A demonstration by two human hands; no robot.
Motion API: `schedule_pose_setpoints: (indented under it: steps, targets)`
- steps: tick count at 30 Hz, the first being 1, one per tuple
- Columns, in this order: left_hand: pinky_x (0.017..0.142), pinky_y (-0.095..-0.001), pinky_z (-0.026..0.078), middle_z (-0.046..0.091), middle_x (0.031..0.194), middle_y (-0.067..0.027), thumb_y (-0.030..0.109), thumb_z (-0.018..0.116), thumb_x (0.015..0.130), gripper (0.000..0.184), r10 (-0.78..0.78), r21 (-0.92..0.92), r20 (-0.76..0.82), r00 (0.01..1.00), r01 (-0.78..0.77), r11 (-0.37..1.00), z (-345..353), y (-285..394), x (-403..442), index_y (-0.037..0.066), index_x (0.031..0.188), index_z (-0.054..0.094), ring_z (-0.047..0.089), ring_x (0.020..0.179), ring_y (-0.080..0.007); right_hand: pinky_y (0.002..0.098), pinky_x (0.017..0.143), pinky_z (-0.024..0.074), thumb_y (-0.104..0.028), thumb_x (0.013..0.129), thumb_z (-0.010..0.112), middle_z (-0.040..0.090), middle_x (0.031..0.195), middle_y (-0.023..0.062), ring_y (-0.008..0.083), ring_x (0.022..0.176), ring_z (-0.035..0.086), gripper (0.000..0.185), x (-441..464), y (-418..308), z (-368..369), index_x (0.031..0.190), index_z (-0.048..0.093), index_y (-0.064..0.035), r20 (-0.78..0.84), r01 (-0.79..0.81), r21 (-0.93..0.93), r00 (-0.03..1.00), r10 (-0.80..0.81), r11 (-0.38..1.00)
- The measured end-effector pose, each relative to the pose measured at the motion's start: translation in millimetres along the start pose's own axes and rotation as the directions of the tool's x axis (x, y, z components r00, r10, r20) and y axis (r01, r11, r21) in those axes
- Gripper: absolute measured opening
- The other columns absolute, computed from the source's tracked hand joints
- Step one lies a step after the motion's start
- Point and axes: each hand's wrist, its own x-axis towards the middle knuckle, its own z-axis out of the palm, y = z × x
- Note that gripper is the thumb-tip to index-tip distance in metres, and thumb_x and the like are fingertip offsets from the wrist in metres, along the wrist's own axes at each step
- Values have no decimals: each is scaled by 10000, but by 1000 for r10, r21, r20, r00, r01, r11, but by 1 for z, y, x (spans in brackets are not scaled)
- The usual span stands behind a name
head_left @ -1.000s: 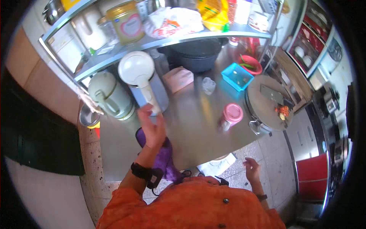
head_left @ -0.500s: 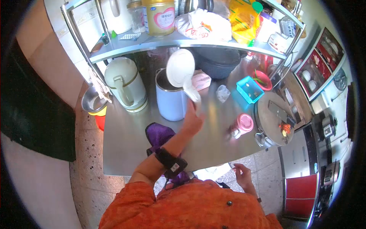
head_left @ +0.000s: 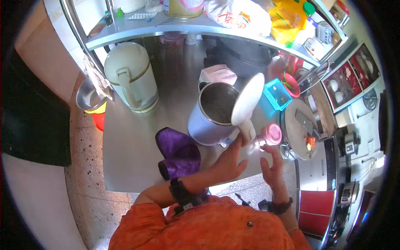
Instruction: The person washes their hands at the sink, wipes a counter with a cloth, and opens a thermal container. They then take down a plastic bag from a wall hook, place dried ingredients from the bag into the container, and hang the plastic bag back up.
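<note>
A pale lavender electric kettle (head_left: pixel 208 127) stands on the steel table with its white lid (head_left: pixel 248 100) raised, so its dark inside shows. My left hand (head_left: pixel 228 163) is at the kettle's handle (head_left: pixel 248 132), fingers apart and not wrapped around it; a fingertip seems to touch the handle's lower part. My right hand (head_left: pixel 273 168) is held up at the table's front edge, fingers spread and holding nothing. Its fingertips are close to a pink-lidded container (head_left: pixel 271 134); whether they touch it I cannot tell. Purple cloth with dark edging (head_left: pixel 179 152) lies left of the kettle.
A large white jug (head_left: pixel 131 79) stands at the left. Behind the kettle sit a pink packet (head_left: pixel 218 75) and a dark pot (head_left: pixel 246 52). At the right are a blue basket (head_left: pixel 277 93) and a round board (head_left: pixel 298 125) with a cleaver. A loaded shelf (head_left: pixel 166 29) spans the back.
The kettle has moved right and nearer to me, its lid tipped to the right. My left hand has loosened from the handle. My right hand has risen toward the pink-lidded container.
</note>
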Motion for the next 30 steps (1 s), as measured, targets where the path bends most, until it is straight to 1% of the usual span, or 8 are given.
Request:
schedule_pose_setpoints:
  steps: [4, 6, 8, 9, 10, 12, 20, 30]
  targets:
    - [887, -357, 371, 443, 1156, -213, 50, 524, 729, 614, 120, 182, 57, 991, -129, 975, -36, -12, -12, 21, 1282, 259, 468, 1055, -294, 353, 852, 375, 56, 621, 510, 524, 1038, 139, 280, 977, 492, 415, 48, -27, -6, 1031, 492, -9, -139, 136, 117, 983, -119, 984]
    - [798, -348, 429, 560, 975, -169, 18, 498, 748, 373, -122, 316, 216, 969, 49, 948, -61, -18, -25, 34, 1120, 484, 559, 898, -262, 366, 864, 366, 65, 611, 501, 513, 1053, 136, 292, 1002, 474, 443, 64, -37, -9, 1046, 480, -14, -171, 193, 131, 971, -170, 972]
    - [698, -325, 463, 601, 825, -137, 50, 500, 789, 167, 17, 202, -211, 977, 27, 979, -99, -6, -49, 38, 940, 572, 588, 744, -222, 396, 874, 353, 78, 602, 484, 507, 1056, 144, 311, 1015, 455, 477, 77, -43, -9, 1068, 460, -20, -225, 375, -13, 902, -368, 927]
    - [721, -279, 440, 582, 880, -104, 97, 487, 833, 137, 182, 328, -421, 889, -38, 944, -122, -7, -58, 35, 941, 544, 558, 786, -173, 409, 879, 346, 82, 598, 481, 510, 1050, 141, 308, 1008, 454, 496, 78, -40, -6, 1080, 448, -27, -227, 376, -44, 899, -375, 926]
    - [764, -258, 407, 549, 924, -59, 100, 500, 836, 128, 176, 155, -688, 704, -94, 983, -143, -1, -61, 36, 944, 522, 523, 856, -150, 409, 879, 346, 82, 598, 481, 510, 1050, 141, 308, 1008, 454, 496, 76, -36, -1, 1080, 448, -27, -236, 394, -28, 891, -389, 919]
    - [742, -248, 392, 520, 866, -57, 109, 498, 831, 166, 172, 192, -877, 449, 0, 981, -192, 18, -56, 3, 959, 496, 474, 822, -108, 409, 877, 345, 54, 616, 495, 510, 1043, 142, 302, 996, 455, 465, 64, -23, 12, 1072, 454, -29, -227, 270, 50, 941, -253, 961]
    - [623, -232, 391, 501, 686, -7, 275, 499, 851, 251, -182, -130, -778, 601, 130, 983, -248, -10, -10, 30, 879, 543, 475, 651, -101, 345, 831, 376, -3, 683, 538, 499, 1029, 140, 242, 946, 482, 411, 38, -7, 33, 1084, 445, 4, -57, 92, 149, 995, -84, 985]
    - [363, -209, 193, 323, 481, 62, 254, 512, 847, 323, -134, -180, -888, 440, -63, 982, -232, 27, -97, 145, 570, 387, 267, 397, -41, 314, 818, 385, 20, 689, 495, 551, 951, 95, 199, 903, 512, 345, -2, 13, 33, 1032, 483, -11, -193, -44, 338, 975, 115, 940]
